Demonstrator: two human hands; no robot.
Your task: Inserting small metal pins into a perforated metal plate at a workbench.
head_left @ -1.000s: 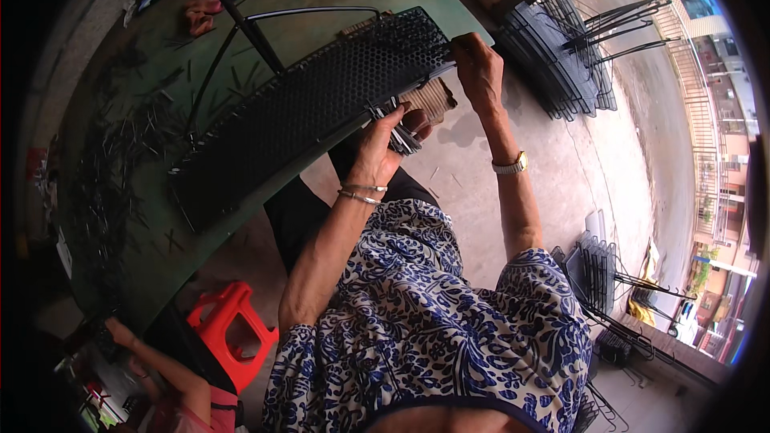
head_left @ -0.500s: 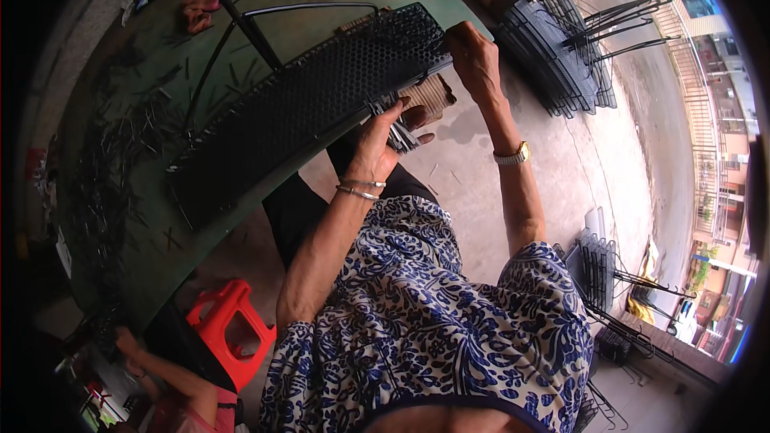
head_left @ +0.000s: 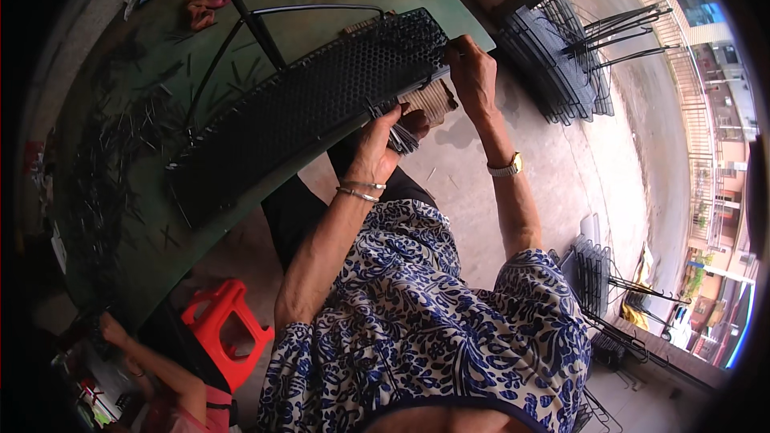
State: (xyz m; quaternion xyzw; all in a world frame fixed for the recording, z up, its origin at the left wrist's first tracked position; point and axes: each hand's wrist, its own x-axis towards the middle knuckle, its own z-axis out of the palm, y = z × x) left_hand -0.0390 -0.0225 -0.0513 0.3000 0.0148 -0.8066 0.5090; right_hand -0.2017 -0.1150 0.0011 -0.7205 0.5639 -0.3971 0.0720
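Observation:
A long black mesh panel [head_left: 321, 88] with a honeycomb pattern and a wire rim lies across the green table [head_left: 168, 252]. My left hand [head_left: 377, 144] is closed around a bundle of short, thin dark strips [head_left: 403, 141] beside the panel's near edge, thumb on top. Up at the panel's right end, my right hand [head_left: 473, 76] has its fingers pinched together close to the rim. What those fingers hold, if anything, is too small to make out. Black bent rods [head_left: 257, 28] rise from behind the panel.
Loose dark strips [head_left: 120, 152] litter the table's left side. Corrugated cardboard [head_left: 429, 104] shows under the panel. Stacked mesh racks [head_left: 553, 56] stand on the floor at right, more racks [head_left: 589, 277] lower right. A red stool [head_left: 228, 333] and a co-worker's arm [head_left: 160, 365] are lower left.
My right hand has come slightly lower along the panel's right end, its fingers still pinched. The fingers of my left hand have curled in more around the bundle. The co-worker's arm has shifted left.

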